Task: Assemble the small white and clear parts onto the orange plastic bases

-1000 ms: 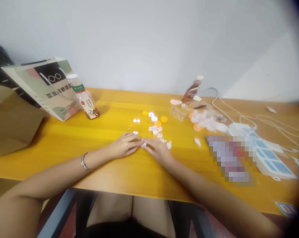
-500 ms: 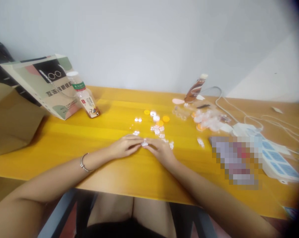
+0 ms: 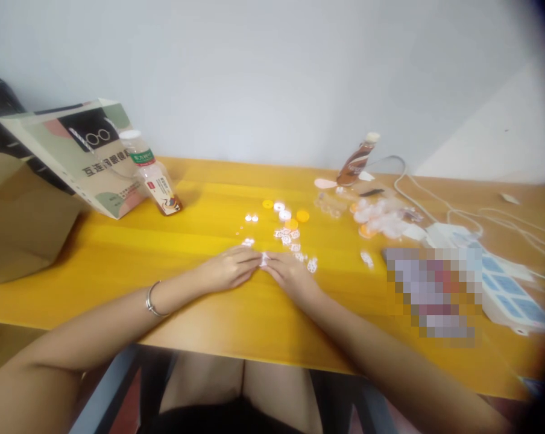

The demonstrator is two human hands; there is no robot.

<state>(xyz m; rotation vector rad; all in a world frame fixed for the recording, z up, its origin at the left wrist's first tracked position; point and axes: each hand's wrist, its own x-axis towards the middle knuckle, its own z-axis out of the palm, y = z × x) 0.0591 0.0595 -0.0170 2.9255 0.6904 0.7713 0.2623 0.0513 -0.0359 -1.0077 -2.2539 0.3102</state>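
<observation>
Between the fingertips of my left hand (image 3: 231,268) and my right hand (image 3: 293,274) is a small white piece (image 3: 264,259), pinched from both sides. Its exact kind is too blurred to make out, and the fingers hide part of it. Just beyond the hands lie several small white patterned pieces (image 3: 286,239), with one more patterned piece (image 3: 312,265) beside my right hand. Small white bits (image 3: 248,242) rest past my left hand. Farther back are white discs (image 3: 284,215) and yellow discs (image 3: 302,216), along with two small white pieces (image 3: 251,217).
A paper bag (image 3: 105,163) and a bottle (image 3: 157,181) stand at the left, near a brown bag (image 3: 23,223). On the right are a brown drink bottle (image 3: 358,160), plastic-wrapped pieces (image 3: 381,217), cables (image 3: 412,196), a pixelated item (image 3: 430,295) and a white-and-blue power strip (image 3: 507,289).
The white piece has turned a little between my fingertips and now looks narrower and more upright. Both hands stay at nearly the same place.
</observation>
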